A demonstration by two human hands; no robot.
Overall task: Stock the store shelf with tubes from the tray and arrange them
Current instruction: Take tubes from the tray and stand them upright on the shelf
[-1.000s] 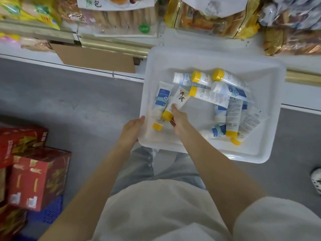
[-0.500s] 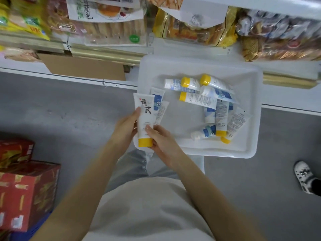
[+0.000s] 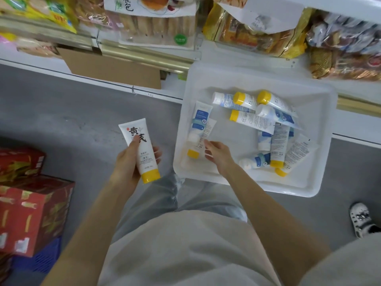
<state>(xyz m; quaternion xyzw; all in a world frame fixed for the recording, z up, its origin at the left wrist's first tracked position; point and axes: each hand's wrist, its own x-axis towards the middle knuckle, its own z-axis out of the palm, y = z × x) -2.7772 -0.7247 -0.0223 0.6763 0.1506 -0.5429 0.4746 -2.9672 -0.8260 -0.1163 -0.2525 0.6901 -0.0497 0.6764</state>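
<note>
My left hand (image 3: 132,162) grips a white tube with a yellow cap and black characters (image 3: 142,149), held over the floor to the left of the tray. A white plastic tray (image 3: 309,182) rests against the shelf edge and holds several white tubes with yellow or white caps (image 3: 253,120). My right hand (image 3: 218,153) hovers with relaxed fingers over the tray's left side, next to a blue-labelled tube (image 3: 199,122) and a thin yellow-capped tube (image 3: 201,141). It holds nothing.
The store shelf (image 3: 144,52) runs across the top, packed with bagged snacks and a cardboard piece (image 3: 115,69). Red boxes (image 3: 35,209) on a blue crate stand at the left on the grey floor. A person's shoe (image 3: 360,219) shows at the right.
The tube with black characters passed from both hands into my left hand alone, which carried it left, away from the tray. My right hand let go and moved back over the tray.
</note>
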